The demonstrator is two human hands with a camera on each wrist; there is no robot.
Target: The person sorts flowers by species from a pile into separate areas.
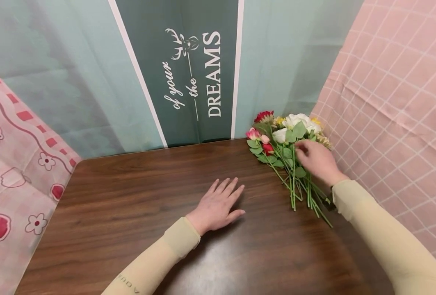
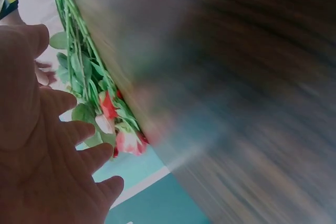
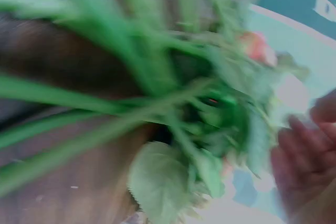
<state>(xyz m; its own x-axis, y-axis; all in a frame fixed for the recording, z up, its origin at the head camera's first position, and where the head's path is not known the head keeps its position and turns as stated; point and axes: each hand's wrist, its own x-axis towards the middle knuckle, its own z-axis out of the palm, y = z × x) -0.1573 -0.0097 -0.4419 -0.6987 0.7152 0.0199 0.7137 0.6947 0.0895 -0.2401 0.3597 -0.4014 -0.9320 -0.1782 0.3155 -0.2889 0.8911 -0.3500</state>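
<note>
A pile of flowers with long green stems point(image 1: 293, 184) lies at the table's back right corner, with white roses point(image 1: 302, 121), a red flower point(image 1: 263, 116) and pink buds point(image 1: 253, 134) at its far end. My right hand point(image 1: 319, 159) is over the right side of the pile, fingers loosely bent, fingertips close by the leaves and upper stems. In the right wrist view the right hand point(image 3: 310, 166) is blurred beside the leaves point(image 3: 160, 179), with no stem visible in its grasp. Palm down over the middle of the table, my left hand point(image 1: 218, 205) holds nothing, its fingers spread.
The dark wooden table point(image 1: 129, 196) reaches back to a green printed curtain point(image 1: 181, 73). A pink checked cloth point(image 1: 398, 123) hangs close along the right side, near the flowers. Another cloth with apple prints point(image 1: 14, 180) hangs at the left.
</note>
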